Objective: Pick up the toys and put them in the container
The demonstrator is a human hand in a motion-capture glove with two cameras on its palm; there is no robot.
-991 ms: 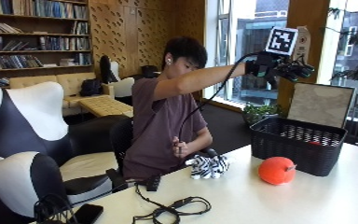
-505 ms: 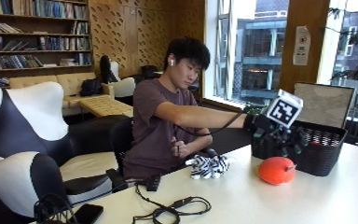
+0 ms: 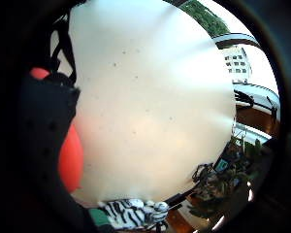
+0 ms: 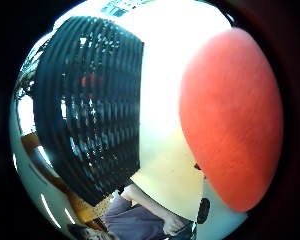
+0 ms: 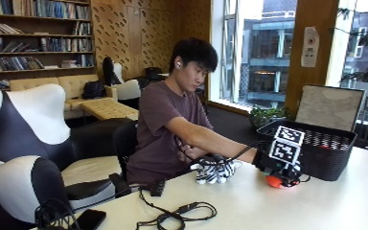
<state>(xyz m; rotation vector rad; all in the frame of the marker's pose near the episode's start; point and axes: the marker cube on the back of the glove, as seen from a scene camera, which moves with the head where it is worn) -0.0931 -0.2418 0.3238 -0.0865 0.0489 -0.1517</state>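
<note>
My gloved right hand (image 5: 280,165) is down on an orange-red ball (image 5: 273,181) that lies on the white table (image 5: 311,211) just in front of the black mesh basket (image 5: 318,148). Its fingers curl over the ball, which shows only at the hand's lower edge. In the thumb side palm view the ball (image 4: 230,115) looms large beside the basket wall (image 4: 90,100). A gloved finger (image 3: 43,136) lies across the ball (image 3: 70,155) in the other palm view. A zebra-striped plush toy (image 5: 214,171) sits on the table nearer the person, apart from the hand.
Something red shows through the basket's mesh (image 4: 90,80). A black cable (image 5: 178,215) coils on the table's near side beside a small black device (image 5: 156,188). A board (image 5: 330,108) stands behind the basket. Bare table (image 3: 150,97) stretches between ball and zebra toy (image 3: 131,213).
The gloved hand has come down from high above the basket to the table and now sits over the ball. The ball and the zebra toy have stayed in place.
</note>
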